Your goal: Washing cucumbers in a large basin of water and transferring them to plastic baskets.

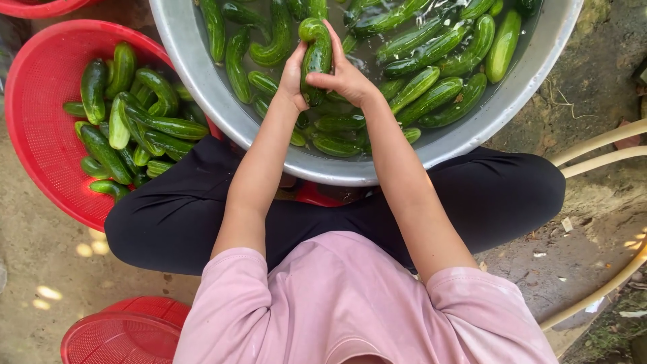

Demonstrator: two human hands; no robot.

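A curved green cucumber [315, 55] is held above the water of a big metal basin [195, 74]. My left hand [292, 74] wraps its left side and my right hand [345, 75] clasps its right side and lower end. Many more cucumbers [431, 74] float in the water around my hands. At my left stands a red plastic basket [40, 101] with a heap of cucumbers [135, 121] inside.
Another red basket [125, 334] lies upside down at the lower left, and a red rim [34, 7] shows at the top left. Pale chair legs [600, 152] stand at the right. The ground is bare concrete and dirt.
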